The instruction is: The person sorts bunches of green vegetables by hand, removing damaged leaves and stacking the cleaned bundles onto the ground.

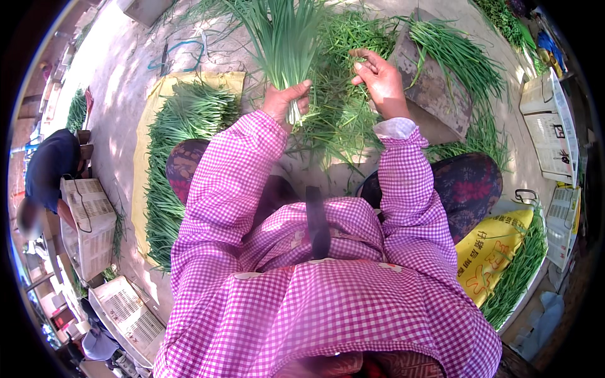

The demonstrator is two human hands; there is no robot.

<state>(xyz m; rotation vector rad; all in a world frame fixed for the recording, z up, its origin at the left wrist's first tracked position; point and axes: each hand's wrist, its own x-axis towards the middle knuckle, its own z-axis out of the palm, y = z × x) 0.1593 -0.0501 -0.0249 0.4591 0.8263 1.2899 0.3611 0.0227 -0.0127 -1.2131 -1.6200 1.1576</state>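
Note:
My left hand (288, 100) grips a bunch of Chinese chives (288, 47) near its pale cut ends. The leaves fan out away from me. My right hand (378, 80) is to the right of the bunch, apart from it, with the fingers bent and a gap between thumb and forefinger. I make out nothing held in it. Beneath both hands lies a heap of loose green leaves and trimmings (338, 113). More untrimmed chives (456, 56) rest across a worn grey block (437, 101) on the right. Neat chive bunches (189, 113) are laid on a yellow sheet (142, 198) at left.
A white crate (515, 309) with chives and a yellow printed sack (496, 250) stands at my right. Other white plastic crates (548, 127) line the right side; one crate (94, 227) is beside a bending person (52, 165) at left. Blue cord (182, 45) lies on the ground.

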